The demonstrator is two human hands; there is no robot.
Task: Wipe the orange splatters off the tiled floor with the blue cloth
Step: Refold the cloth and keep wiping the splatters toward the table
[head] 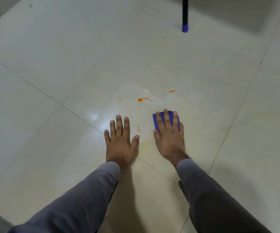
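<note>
Right hand [169, 138] presses flat, fingers straight, on the blue cloth [156, 121]; orange splatters [142, 99] just beyond; left hand [121, 142] lies open-palmed alongside.

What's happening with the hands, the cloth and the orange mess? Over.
Left hand flat on pale tiled floor, empty. Right hand pressing folded blue cloth down. Orange splatters not yet wiped. Nothing in the way.
</note>
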